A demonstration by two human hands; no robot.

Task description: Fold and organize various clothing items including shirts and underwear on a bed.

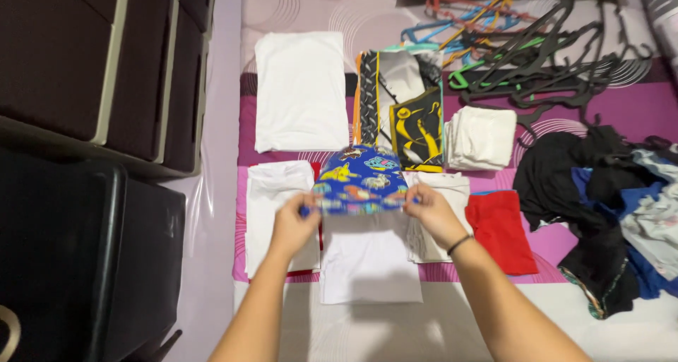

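Over the patterned bedsheet (452, 334), holding a blue cartoon-print garment (361, 180) by its two near corners: left hand (295, 224) pinched shut on the left corner, right hand (431, 212) pinched shut on the right, black wristband (458, 245) just behind. Hanging above a folded white shirt (369, 263). Beside it, a red folded garment (505, 229); farther off, a stack of white cloths (482, 137), a heap of dark clothes (607, 199) and tangled hangers (522, 44).

No packages, labels, signs or screens are visible.
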